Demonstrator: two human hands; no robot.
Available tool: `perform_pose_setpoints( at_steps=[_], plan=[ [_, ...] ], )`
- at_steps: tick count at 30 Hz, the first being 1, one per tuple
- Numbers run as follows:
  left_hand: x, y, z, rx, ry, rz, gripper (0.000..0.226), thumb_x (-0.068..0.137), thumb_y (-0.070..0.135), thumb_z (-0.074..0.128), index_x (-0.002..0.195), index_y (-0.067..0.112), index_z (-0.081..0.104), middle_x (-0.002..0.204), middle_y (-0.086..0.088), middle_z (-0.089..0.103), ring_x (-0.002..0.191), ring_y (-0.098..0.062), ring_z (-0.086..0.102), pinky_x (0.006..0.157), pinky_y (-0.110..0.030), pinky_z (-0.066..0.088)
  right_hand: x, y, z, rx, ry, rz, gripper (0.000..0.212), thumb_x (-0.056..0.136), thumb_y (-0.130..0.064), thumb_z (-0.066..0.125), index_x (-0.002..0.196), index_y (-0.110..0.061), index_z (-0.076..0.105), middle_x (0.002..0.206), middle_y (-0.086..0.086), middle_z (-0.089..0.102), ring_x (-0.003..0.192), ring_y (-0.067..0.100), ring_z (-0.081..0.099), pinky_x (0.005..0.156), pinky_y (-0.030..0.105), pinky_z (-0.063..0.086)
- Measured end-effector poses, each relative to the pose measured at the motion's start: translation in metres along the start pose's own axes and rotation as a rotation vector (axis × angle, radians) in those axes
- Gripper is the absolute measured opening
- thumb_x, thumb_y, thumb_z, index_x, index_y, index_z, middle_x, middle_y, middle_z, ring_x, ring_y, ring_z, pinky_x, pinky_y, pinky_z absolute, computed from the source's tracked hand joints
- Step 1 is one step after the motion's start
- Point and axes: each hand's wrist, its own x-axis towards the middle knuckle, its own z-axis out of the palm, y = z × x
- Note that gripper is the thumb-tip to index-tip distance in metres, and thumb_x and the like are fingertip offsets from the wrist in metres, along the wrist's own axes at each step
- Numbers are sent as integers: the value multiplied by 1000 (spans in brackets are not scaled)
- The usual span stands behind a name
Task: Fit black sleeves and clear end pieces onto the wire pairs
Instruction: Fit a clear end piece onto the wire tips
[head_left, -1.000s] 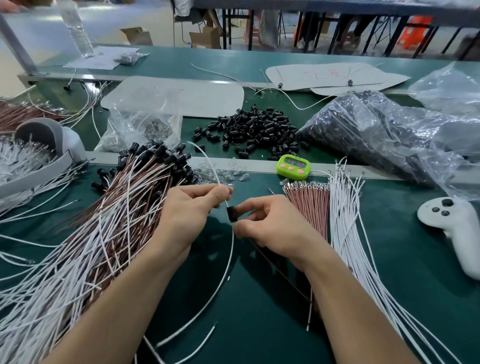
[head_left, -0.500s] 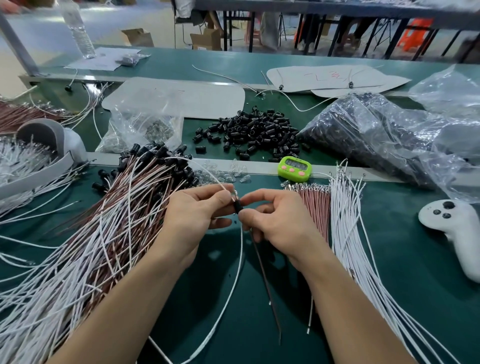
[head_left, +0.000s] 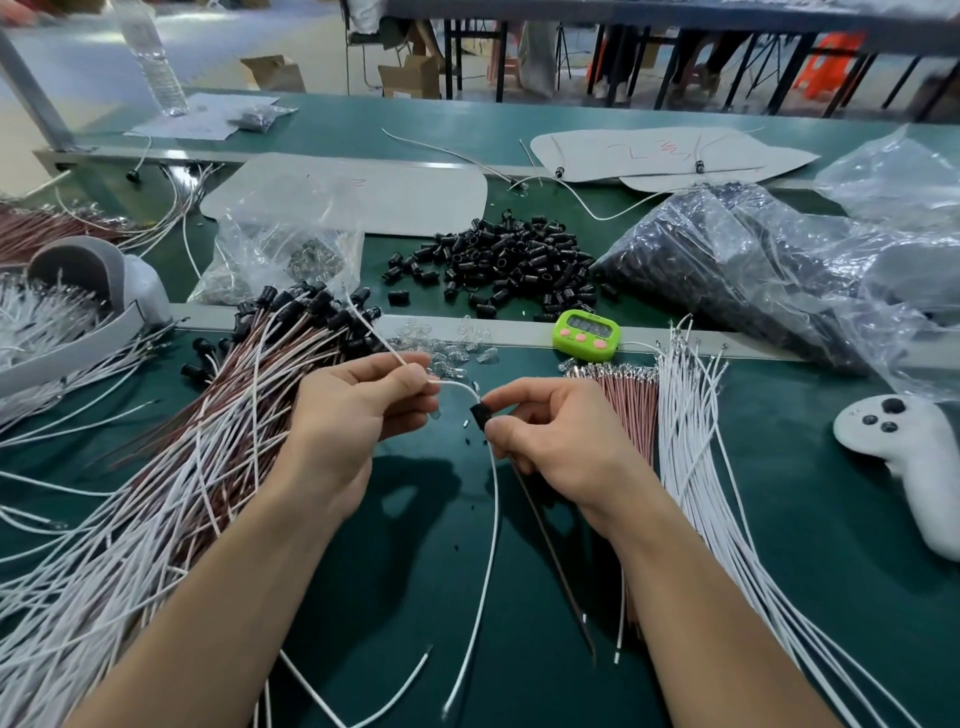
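As I judge it, the work is somewhere in the middle. Along the left edge of the desk (head_left: 415, 597) lies a big heap of finished pairs (head_left: 208, 441), white and brown wires together with black sleeves on their far ends, too many to count. Toward the right edge wait two bundles not yet fitted, the brown bundle (head_left: 628, 410) and just beside it the white bundle (head_left: 696, 441), also too many to count, so much is left. One pair is in work now. The right hand (head_left: 556, 441) holds one black sleeve (head_left: 480, 415) clamped between thumb and fingers (head_left: 511, 397), above the middle of the desk. One white wire (head_left: 493, 519) seems to pass through it and runs down toward the near edge, and one brown wire (head_left: 550, 551) comes out under this hand. The left hand (head_left: 358, 415) pinches the upper end of the white wire, its fingers closed on it. Whether a clear end piece is already on this pair I cannot tell. Behind the seam of the desk there is one heap of loose sleeves (head_left: 509, 260), and a handful of clear end pieces (head_left: 462, 351) lies on the seam itself. I count two filled bags, the small bag (head_left: 280, 244) with clear pieces and the large bag (head_left: 737, 270) with dark pieces. There is also one green timer (head_left: 586, 335), and one white controller (head_left: 909, 452) near the right edge.
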Motion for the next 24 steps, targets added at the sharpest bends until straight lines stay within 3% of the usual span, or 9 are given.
perform_pose_setpoints(
  at_steps=[6,12,18,22,24],
  plan=[
    [-1,0,2,-10,28,76,1,83,14,79,84,13,79,75,-6,76,61,-11,68,58,-17,55,0,-1,-1,80,-68,17,19,84,1,75,85,-17,80,62,7,68,44,12,44,44,18,37],
    [-12,-11,12,379,-288,-85,5,80,13,84,85,14,81,79,-12,78,65,-14,71,56,-19,55,2,1,4,183,70,2,17,87,2,75,86,-14,78,65,5,69,47,8,52,45,18,42],
    [-17,-13,18,539,-359,-46,16,80,0,77,67,8,78,61,-14,71,50,-15,59,50,-21,48,2,-2,10,240,163,-34,20,87,5,74,90,-15,75,64,1,69,49,7,54,49,17,45],
    [-23,-4,15,623,-640,-84,4,72,5,78,68,4,77,61,-13,71,44,-15,56,46,-20,42,3,-6,7,360,255,-44,18,89,5,72,91,-13,74,64,2,66,50,8,50,50,17,44],
    [-25,-1,12,689,-819,-139,8,66,7,72,70,2,77,61,-10,72,43,-13,55,44,-18,41,3,-8,6,420,289,-45,18,91,5,70,90,-13,74,64,1,66,48,7,49,50,17,44]
  ],
)
